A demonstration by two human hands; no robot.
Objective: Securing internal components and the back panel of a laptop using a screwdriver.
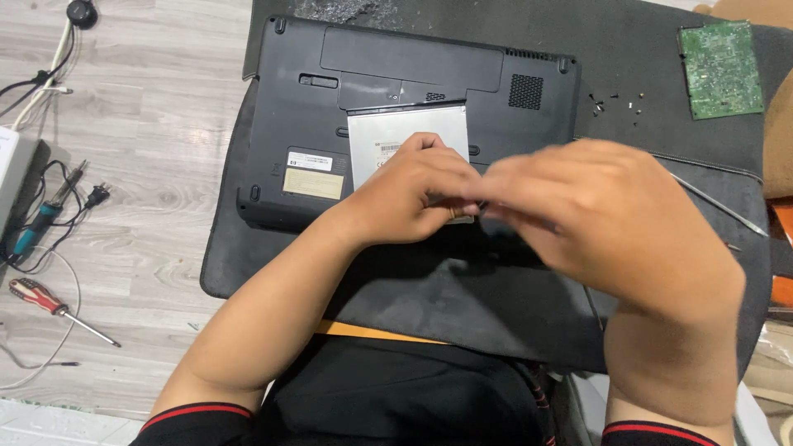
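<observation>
- A black laptop (413, 99) is lying upside down on a dark mat (462, 306), its long axis running left to right.
- Two rectangular labels, one white (310, 161) and one cream (312, 183), are sitting near its left front corner.
- A silver drive (406, 136) is lying at the laptop's middle, near edge under the hands.
- The left hand (417, 194) is pinching the drive's near edge.
- The right hand (611, 219) is blurring beside it; I cannot tell its grip.
- Small screws (615, 102) and a green circuit board (720, 70) are lying on the mat at upper right.
- A red-handled screwdriver (58, 310) is lying on the floor at left.

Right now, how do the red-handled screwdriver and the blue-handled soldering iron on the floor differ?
The red-handled screwdriver lies loose with no cord; the blue-handled soldering iron trails a black cable. The screwdriver sits nearer the person, the soldering iron farther away. The screwdriver's shaft points right, the iron's tip points up-right. Both rest on the wooden floor, untouched.
</observation>
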